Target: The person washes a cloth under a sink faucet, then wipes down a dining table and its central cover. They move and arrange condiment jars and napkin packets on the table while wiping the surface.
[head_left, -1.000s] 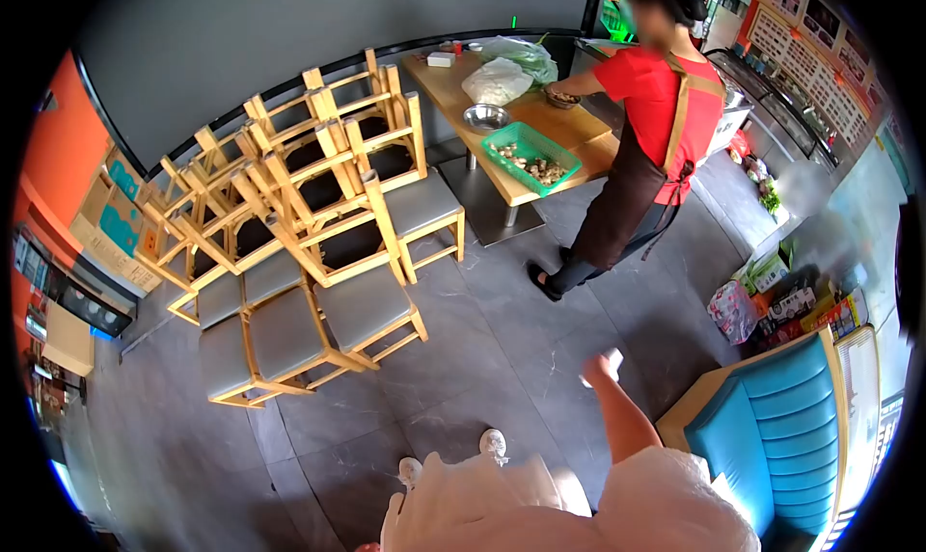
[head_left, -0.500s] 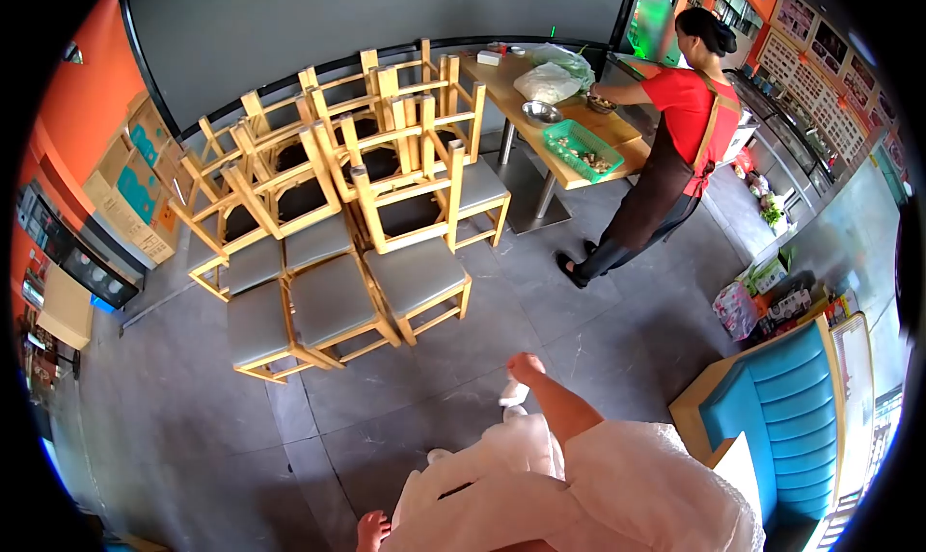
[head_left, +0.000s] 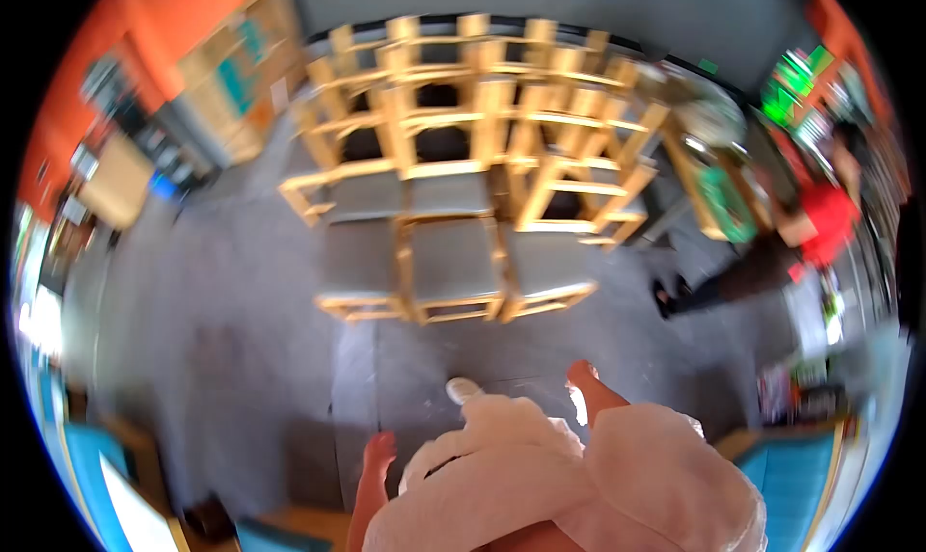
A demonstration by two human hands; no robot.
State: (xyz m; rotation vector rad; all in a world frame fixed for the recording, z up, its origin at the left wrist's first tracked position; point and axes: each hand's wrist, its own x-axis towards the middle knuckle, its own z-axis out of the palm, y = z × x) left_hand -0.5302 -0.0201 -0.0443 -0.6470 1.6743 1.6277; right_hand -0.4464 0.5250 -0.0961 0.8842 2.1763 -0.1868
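Note:
My left hand hangs low over the floor, left of my white clothing. No object shows in it, and motion blur hides how its fingers lie. On the other side, my right hand is stretched forward from the white sleeve, above the grey floor. Its fingers are smeared too, and I see no object there. Neither hand touches any furniture. Ahead of both stand grey-seated wooden chairs, with more chairs stacked upside down on several of them.
At right, a person in a red top stands by a wooden table holding a green basket. Blue padded seats flank me on both sides. Cardboard boxes lean against the left wall.
My view has swung right, so the person and table now sit at the far right and the chairs are nearer and more central. My left hand has come forward and up.

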